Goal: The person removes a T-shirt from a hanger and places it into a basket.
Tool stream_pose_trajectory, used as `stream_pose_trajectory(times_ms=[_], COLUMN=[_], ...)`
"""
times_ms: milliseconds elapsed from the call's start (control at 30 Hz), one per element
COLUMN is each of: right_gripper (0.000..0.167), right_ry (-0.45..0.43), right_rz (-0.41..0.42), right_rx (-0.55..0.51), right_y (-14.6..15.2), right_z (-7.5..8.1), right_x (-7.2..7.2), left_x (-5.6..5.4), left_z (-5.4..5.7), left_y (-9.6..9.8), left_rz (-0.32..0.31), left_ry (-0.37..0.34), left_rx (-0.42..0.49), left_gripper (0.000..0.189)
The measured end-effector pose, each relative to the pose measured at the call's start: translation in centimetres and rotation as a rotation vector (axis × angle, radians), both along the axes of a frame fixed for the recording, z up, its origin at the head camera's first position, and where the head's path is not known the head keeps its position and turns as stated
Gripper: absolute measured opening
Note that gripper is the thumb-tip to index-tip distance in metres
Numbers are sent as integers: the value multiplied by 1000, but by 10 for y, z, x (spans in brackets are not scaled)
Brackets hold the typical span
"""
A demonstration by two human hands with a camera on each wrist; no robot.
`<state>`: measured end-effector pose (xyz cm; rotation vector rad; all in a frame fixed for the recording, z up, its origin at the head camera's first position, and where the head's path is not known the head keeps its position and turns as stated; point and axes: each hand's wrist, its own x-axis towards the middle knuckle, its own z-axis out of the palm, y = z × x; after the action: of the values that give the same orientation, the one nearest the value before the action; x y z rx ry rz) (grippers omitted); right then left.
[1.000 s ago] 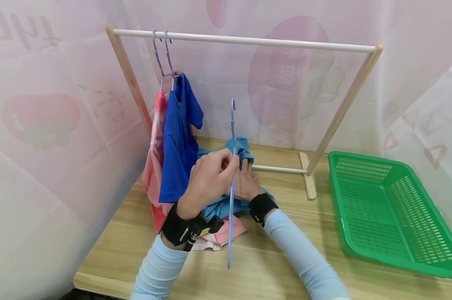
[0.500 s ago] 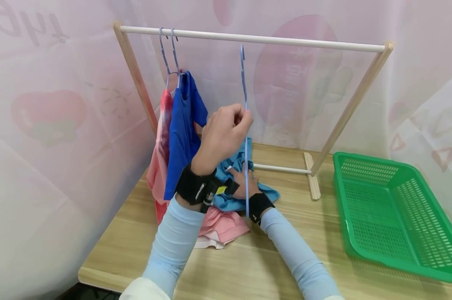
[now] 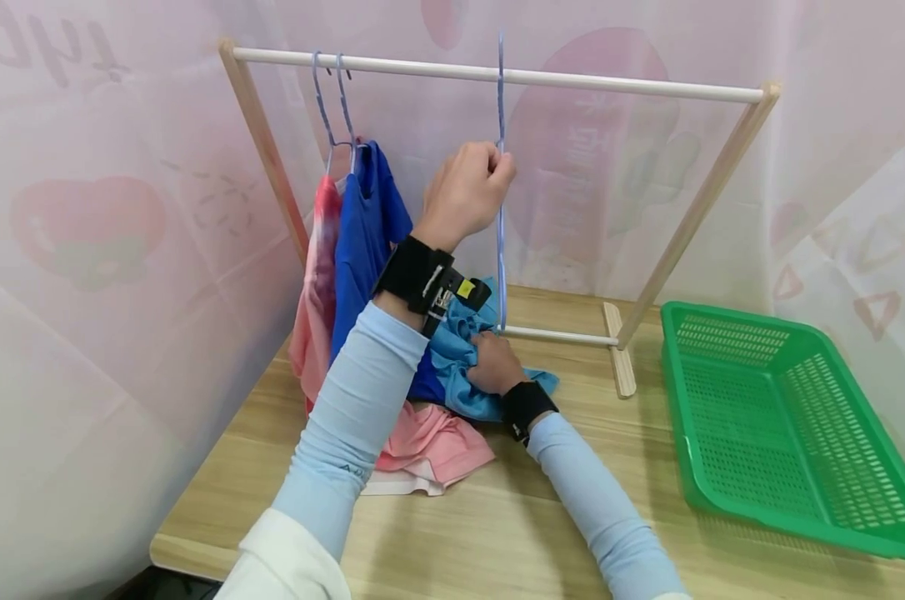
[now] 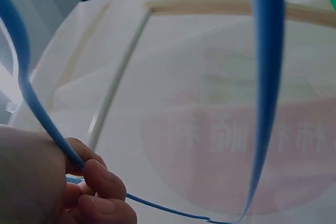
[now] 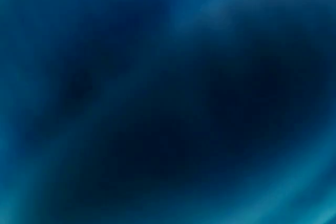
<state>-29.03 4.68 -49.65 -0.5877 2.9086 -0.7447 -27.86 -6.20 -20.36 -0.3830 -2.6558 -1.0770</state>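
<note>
My left hand [image 3: 463, 190] is raised in the head view and pinches a thin blue clothes hanger [image 3: 502, 258], seen edge-on. The hanger's hook overlaps the white rail [image 3: 610, 82] in the picture; I cannot tell whether it touches. In the left wrist view the hanger [image 4: 269, 56] is bare, with fingers [image 4: 102, 179] curled around its frame. Lower down, my right hand [image 3: 495, 364] grips a bunched teal garment [image 3: 452, 354] on the table, its fingertips partly hidden. Blurred blue cloth [image 5: 157, 103] fills the right wrist view.
A blue T-shirt [image 3: 370, 225] and a pink garment [image 3: 319, 292] hang on hangers at the rail's left end. Pink clothing [image 3: 441, 450] lies on the wooden table [image 3: 535, 533]. A green basket [image 3: 688, 450] stands at the right. The rack's wooden leg [image 3: 696, 221] rises beside it.
My left hand has risen with the hanger, its hook now level with the rail. My right hand stays low at the teal garment; its fingers have gone from spread to curled.
</note>
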Motion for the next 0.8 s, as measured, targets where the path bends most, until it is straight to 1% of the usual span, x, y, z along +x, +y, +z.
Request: stream_pose_trajectory(times_ms=[100, 200, 267, 333, 433, 500, 600, 733, 800], right_gripper=[59, 62, 55, 45, 29, 22, 14, 16, 17], right_ry=[-30, -71, -79, -74, -42, -24, -34, -19, 16], right_rz=[-10, -35, -48, -65, -78, -91, -116, -163, -182], right_rx=[-39, -100, -127, -163, -244, -307, -404, -483, -502], right_y=[1, 2, 3, 5, 7, 10, 13, 18, 21], right_z=[6, 12, 15, 18, 23, 27, 33, 44, 50], right_x=[1, 4, 6, 7, 8, 8, 11, 17, 20], left_x=[-12, -21, -26, -29, -31, -33, -32, -30, -29], left_z=[-3, -10, -14, -18, -23, -25, -28, -31, -32], left_y=[-2, -6, -8, -10, -11, -11, -11, -11, -12], left_rz=[23, 41, 51, 57, 64, 62, 53, 35, 26], left_ry=[-29, -50, -59, -66, -70, -66, -63, -57, -46], left_rx=[-15, -26, -38, -48, -54, -50, -41, -16, 5], left_gripper=[43, 43, 45, 45, 46, 47, 46, 45, 45])
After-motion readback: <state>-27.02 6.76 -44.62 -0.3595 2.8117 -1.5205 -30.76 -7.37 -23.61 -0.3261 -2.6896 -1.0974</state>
